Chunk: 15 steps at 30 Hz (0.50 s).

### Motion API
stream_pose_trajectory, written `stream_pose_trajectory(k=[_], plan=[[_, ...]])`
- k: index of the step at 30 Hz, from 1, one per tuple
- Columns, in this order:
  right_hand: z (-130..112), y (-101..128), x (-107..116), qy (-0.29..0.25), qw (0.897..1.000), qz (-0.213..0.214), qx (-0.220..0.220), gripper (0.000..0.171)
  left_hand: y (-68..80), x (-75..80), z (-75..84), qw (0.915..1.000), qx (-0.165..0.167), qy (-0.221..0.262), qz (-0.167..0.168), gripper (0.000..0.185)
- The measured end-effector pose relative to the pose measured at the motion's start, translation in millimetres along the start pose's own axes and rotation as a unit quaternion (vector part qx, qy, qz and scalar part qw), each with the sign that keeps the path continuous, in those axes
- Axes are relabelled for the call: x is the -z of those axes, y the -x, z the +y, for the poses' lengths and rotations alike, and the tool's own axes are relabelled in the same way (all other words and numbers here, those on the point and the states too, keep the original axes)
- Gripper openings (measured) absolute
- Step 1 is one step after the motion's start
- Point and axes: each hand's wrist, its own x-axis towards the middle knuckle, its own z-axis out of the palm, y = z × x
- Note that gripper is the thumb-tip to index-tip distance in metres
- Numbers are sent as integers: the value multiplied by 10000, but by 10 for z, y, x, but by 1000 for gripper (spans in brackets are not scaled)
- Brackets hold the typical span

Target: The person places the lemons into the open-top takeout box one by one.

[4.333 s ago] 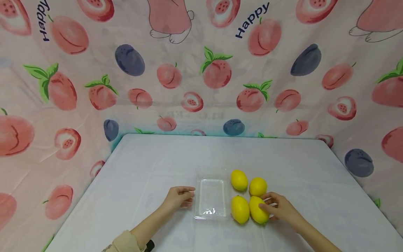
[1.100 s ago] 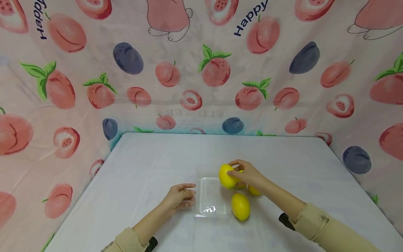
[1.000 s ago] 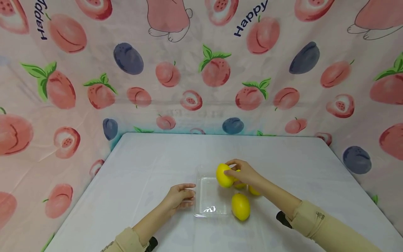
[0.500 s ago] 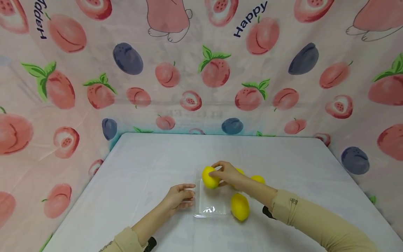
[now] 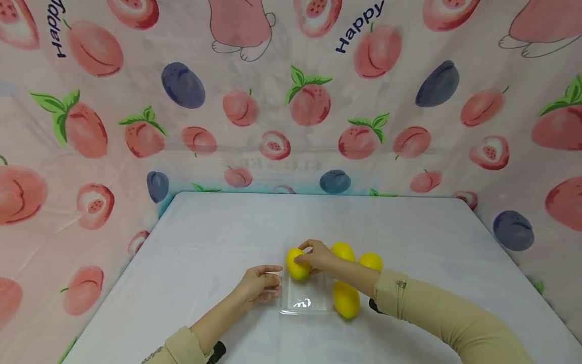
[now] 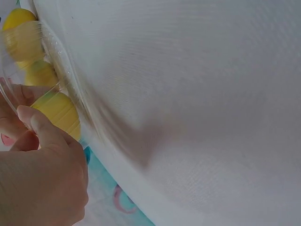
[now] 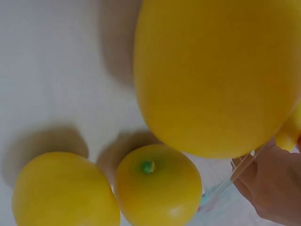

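In the head view, my right hand (image 5: 320, 257) grips a yellow lemon (image 5: 297, 265) inside the far left part of a clear plastic container (image 5: 303, 305). My left hand (image 5: 259, 284) lies at the container's left side, its loosely extended fingers at the wall. Through that clear wall, the left wrist view shows the gripped lemon (image 6: 61, 115) beside the left hand (image 6: 51, 160). Right of the container sit three more lemons: one at the back (image 5: 342, 250), one to its right (image 5: 371, 261), and one nearer, partly covered by the right forearm (image 5: 346, 302).
A white cloth covers the table (image 5: 227, 222). Behind and beside it hangs a pink curtain (image 5: 282, 111) printed with fruit. Beige sleeves (image 5: 436, 303) and a dark wrist device (image 5: 217, 351) show on the arms.
My right hand has carried a lemon from the right of the container leftward, then lowered it into the container's far left part. The left hand has stayed at the container's left side.
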Motion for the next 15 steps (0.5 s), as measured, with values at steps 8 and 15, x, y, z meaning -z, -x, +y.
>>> stream_pose_trajectory(k=[8,15], plan=[[-21,10,-36,-41,9999,97,-48,43,25,19,15,10000,-33,61,-34,40],[-17,11,-8,29,9999,134,-59,44,12,7,9,10000,5,-2,-45,39]])
